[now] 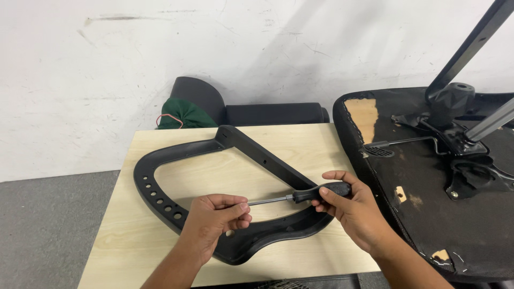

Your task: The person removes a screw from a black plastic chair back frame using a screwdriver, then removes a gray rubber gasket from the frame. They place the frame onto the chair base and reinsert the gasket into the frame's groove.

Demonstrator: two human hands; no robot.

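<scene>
Low in the frame's centre, my left hand (pixel 217 219) pinches the tip of a screwdriver (pixel 300 196) against the black chair frame (pixel 160 200) on the wooden table (pixel 123 235), while my right hand (pixel 350 208) grips its black handle. The screwdriver lies nearly level, its long axis running left to right, tip pointing left. I judge the fastening barely begun; an upturned chair seat (pixel 423 214) waits at right.
</scene>
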